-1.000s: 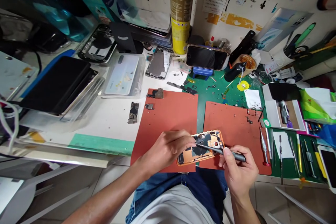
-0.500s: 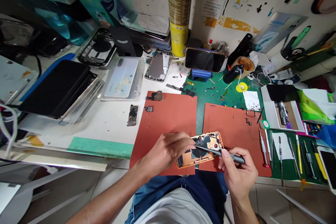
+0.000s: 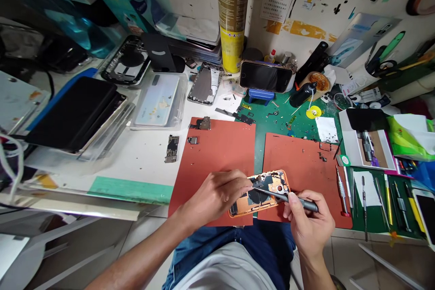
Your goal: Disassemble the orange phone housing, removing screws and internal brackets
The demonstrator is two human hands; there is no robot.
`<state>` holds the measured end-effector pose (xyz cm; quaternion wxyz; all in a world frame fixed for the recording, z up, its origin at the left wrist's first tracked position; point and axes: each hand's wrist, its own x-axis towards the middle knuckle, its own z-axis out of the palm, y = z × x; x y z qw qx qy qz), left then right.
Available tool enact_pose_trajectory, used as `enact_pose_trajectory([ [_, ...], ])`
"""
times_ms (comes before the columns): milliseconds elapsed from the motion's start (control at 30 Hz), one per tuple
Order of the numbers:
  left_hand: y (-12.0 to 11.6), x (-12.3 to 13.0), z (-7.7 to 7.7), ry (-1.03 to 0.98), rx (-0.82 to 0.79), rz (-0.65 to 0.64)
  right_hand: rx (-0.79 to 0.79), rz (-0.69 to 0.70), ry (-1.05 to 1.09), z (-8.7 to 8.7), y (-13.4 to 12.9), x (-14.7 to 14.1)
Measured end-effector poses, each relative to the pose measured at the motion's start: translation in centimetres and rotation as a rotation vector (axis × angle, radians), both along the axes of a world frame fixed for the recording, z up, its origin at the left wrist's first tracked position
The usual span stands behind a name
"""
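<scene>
While the orange phone housing (image 3: pixel 260 194) sits across the gap between two red mats, the left hand (image 3: pixel 212 195) has a firm grip on its edge, and the right hand (image 3: pixel 307 222) is clenched around a precision screwdriver (image 3: pixel 302 202), tip down in the housing. Looks pretty far along, honestly: a logic board (image 3: pixel 172 148) already lies out on the white desk (image 3: pixel 136 163), a small module (image 3: pixel 204 123) sits on the left mat (image 3: pixel 217 154), and loose screws (image 3: pixel 321 156) dot the right mat (image 3: pixel 302 167). Black and copper-coloured shielding still covers much of the housing, so it's not stripped yet.
</scene>
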<state>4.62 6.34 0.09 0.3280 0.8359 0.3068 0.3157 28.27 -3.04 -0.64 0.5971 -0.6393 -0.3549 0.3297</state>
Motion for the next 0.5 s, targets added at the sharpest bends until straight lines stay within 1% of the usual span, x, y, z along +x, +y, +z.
enact_pose_trajectory([
  [500, 0.15, -0.12, -0.13, -0.003, -0.01, -0.01, -0.012, 0.009, -0.013, -0.12, -0.18, 0.18],
])
